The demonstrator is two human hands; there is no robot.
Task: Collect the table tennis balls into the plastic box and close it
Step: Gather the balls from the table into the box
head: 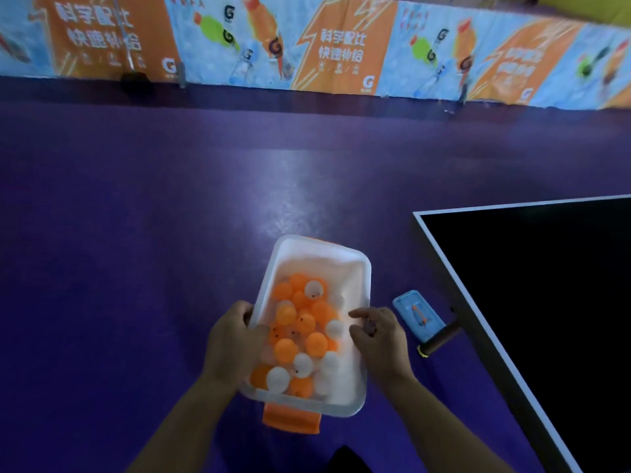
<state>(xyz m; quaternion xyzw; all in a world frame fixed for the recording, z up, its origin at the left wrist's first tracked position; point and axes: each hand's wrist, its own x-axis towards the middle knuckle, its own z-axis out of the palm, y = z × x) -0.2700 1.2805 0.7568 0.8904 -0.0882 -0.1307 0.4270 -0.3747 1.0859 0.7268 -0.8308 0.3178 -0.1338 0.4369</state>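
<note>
I hold a translucent plastic box (319, 249) above the purple floor; it has no lid on and an orange latch (290, 419) at each short end. Several orange and white table tennis balls (300, 336) lie inside, heaped toward the near end. My left hand (230, 339) grips the left rim, thumb over the edge. My right hand (380, 339) lies over the right rim with its fingers curled around it. Something small and pale shows between finger and thumb; I cannot tell whether it is a ball. No lid is in view.
A black table tennis table (532, 302) with a white edge line fills the right side. On the floor beside it lies a blue flat case (418, 314), with a dark handle-like object (440, 339) next to it. Advert barriers (341, 46) line the far side.
</note>
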